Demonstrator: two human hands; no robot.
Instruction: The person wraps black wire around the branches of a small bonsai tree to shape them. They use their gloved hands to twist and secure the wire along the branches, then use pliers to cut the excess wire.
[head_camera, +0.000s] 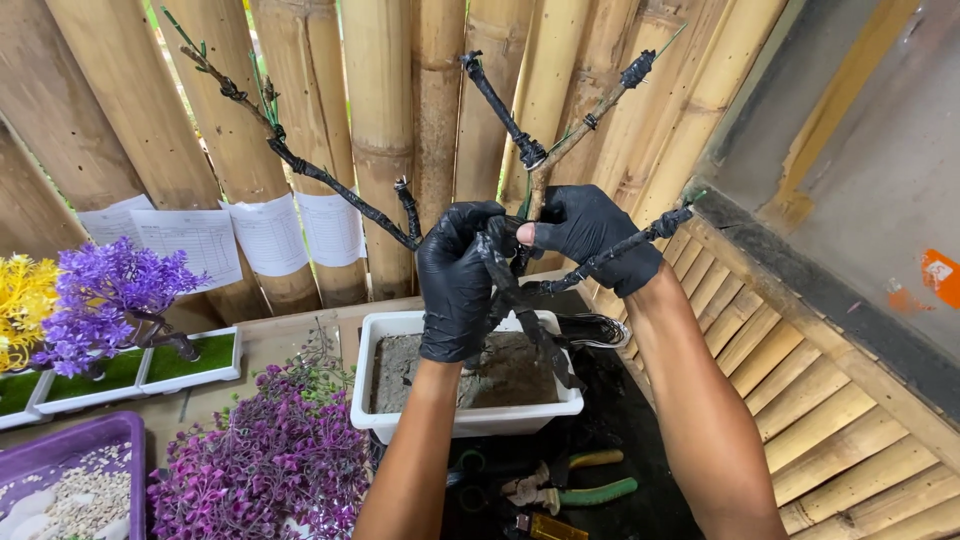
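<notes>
branched stem stands in planter mid worktop. both hands on stem above it. loose foliage left-front of planter; gravel tray further left. pliers before planter. fence behind.

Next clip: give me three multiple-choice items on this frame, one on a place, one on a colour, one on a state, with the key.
1. Where do the pliers lie?
A. In front of the white planter
B. Inside the purple tray
C. On the green moss pots

2. What colour are the gloves on both hands?
A. Yellow
B. Black
C. White

3. What is the state of the wrapped branch frame?
A. Lying flat on the table
B. Standing upright in the planter, gripped by both hands
C. Standing untouched

Key: 1 A, they sit below the white planter. 2 B, left hand and right hand are black-gloved. 3 B, both hands close on its trunk.
</notes>
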